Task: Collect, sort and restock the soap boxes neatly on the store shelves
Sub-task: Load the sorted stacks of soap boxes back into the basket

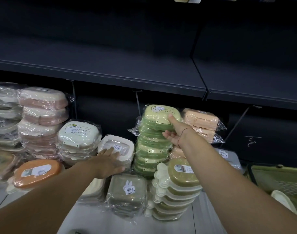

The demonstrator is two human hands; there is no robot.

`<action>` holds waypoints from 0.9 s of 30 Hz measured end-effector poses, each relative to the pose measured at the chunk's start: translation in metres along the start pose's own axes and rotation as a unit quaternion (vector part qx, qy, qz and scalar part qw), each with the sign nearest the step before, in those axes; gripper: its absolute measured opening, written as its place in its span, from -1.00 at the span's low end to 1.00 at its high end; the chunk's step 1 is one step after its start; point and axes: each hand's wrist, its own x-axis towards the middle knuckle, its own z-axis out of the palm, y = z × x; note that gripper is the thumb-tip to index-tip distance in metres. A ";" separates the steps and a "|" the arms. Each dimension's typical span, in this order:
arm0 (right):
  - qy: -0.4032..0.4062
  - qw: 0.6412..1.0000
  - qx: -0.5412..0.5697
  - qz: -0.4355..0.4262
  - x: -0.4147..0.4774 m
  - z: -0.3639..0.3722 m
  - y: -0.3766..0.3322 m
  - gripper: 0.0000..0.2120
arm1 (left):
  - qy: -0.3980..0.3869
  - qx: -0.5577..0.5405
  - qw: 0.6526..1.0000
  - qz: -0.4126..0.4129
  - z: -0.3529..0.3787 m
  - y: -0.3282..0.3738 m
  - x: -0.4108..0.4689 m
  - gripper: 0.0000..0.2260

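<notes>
My right hand (175,131) grips the top light-green soap box (158,116), thumb on its lid and fingers under it, at the top of a tall green stack (151,152). My left hand (110,162) lies flat on a cream soap box (118,146) with a clear lid window, on top of a short cream pile. All boxes are wrapped in clear plastic and stand on a pale lower shelf (161,223).
Pink stack (42,115), white stack (78,137) and an orange box (37,173) stand to the left. Peach boxes (201,123), an olive box (127,188) and an olive-and-white stack (176,188) sit nearby. A green basket (279,181) stands right. A dark shelf (110,71) hangs above.
</notes>
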 end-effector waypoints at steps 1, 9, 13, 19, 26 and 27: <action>-0.004 1.000 -0.004 -0.001 -0.001 0.000 0.001 -0.36 | 0.001 0.007 1.000 -0.003 0.000 0.002 -0.003 -0.38; 0.005 0.985 -0.171 0.006 0.001 0.000 -0.001 -0.23 | 0.034 0.017 0.999 -0.036 0.004 0.008 -0.002 -0.28; -0.071 0.985 -0.157 -0.021 -0.009 -0.043 0.003 -0.37 | 0.104 0.056 0.993 0.001 -0.004 0.034 -0.004 -0.34; -0.216 0.939 -0.267 -0.018 -0.029 -0.214 0.008 -0.54 | 0.263 0.092 0.940 0.198 -0.005 0.112 -0.013 -0.27; 0.018 0.958 -0.287 0.014 0.003 -0.433 0.006 -0.59 | 0.279 -0.003 0.864 0.420 0.032 0.278 0.006 -0.47; 0.030 0.957 -0.290 0.013 0.012 -0.451 0.010 -0.67 | 0.254 -0.014 0.867 0.429 0.037 0.310 0.013 -0.39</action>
